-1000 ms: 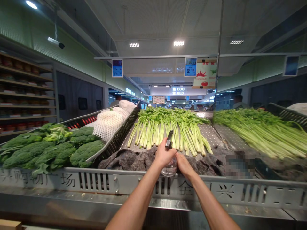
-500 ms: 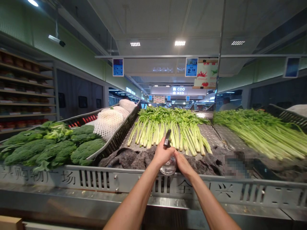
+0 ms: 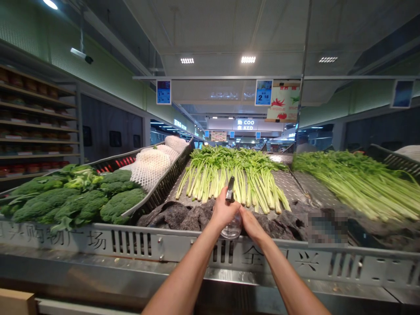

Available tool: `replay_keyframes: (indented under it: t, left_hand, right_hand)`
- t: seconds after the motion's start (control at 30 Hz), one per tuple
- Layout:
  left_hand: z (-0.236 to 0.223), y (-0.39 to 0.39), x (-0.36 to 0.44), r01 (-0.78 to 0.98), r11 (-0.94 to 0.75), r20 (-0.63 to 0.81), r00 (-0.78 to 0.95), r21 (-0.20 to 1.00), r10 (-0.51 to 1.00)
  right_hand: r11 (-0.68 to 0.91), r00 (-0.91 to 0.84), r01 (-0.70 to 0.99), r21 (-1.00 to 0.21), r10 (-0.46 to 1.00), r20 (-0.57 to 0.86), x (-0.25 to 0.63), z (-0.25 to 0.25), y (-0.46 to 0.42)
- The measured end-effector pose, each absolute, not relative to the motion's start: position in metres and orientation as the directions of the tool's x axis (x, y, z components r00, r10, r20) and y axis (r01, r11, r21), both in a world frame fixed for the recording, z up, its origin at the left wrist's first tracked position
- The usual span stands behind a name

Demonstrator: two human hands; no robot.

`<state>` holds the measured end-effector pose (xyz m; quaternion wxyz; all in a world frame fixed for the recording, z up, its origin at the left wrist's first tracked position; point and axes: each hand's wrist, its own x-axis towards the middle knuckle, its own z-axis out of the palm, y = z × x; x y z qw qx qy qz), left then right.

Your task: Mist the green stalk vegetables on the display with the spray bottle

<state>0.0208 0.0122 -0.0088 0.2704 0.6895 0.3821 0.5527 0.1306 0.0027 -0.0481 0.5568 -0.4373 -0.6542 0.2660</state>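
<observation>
Bottle point(image 3: 231, 229) held out in front, near the top edge of the slotted rail point(image 3: 173, 249), black nozzle point(image 3: 230, 187) up. Have hands together, left hand point(image 3: 223, 212) clamped round the neck, right hand point(image 3: 251, 222) against the side; can't tell how far closed on the right, fingers hidden. Meet bunched dark cloth point(image 3: 193, 218) first, lying between rail and celery point(image 3: 226, 175). See celery fanned across a metal shelf point(image 3: 293, 183), stalks partly covered by nozzle and left hand. Find broccoli point(image 3: 49, 203) heaped to the left, white netted produce point(image 3: 149, 168) behind, fenced off by a black crate wall point(image 3: 173, 170). Notice celery doubled in a mirror point(image 3: 328, 96) to the right.
</observation>
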Motion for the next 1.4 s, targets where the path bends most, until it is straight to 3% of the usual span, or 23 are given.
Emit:
replay_keyframes:
  t: [0.33, 0.5, 0.67, 0.93, 1.4]
  left_hand:
    - [-0.007, 0.012, 0.003, 0.261, -0.601, 0.620, 0.015, 0.755, 0.785]
    - [-0.007, 0.012, -0.008, 0.299, -0.597, 0.642, -0.073, 0.745, 0.763]
    - [-0.009, 0.018, -0.009, 0.258, -0.584, 0.609, -0.023, 0.770, 0.793]
    - [-0.006, 0.020, -0.020, 0.089, -0.541, 0.521, 0.181, 0.836, 0.834]
    - [-0.005, 0.007, -0.022, 0.358, -0.623, 0.654, 0.043, 0.696, 0.755]
  right_hand:
    - [0.464, -0.171, 0.412, -0.784, 0.885, 0.434, 0.128, -0.043, -0.009]
    - [0.570, -0.215, 0.465, -0.677, 0.815, 0.539, 0.126, -0.046, -0.010]
    - [0.656, -0.200, 0.515, -0.552, 0.718, 0.666, 0.119, -0.055, -0.011]
    - [0.640, -0.115, 0.499, -0.584, 0.717, 0.688, 0.106, -0.062, -0.010]
    - [0.653, -0.086, 0.490, -0.577, 0.696, 0.713, 0.094, -0.064, -0.013]
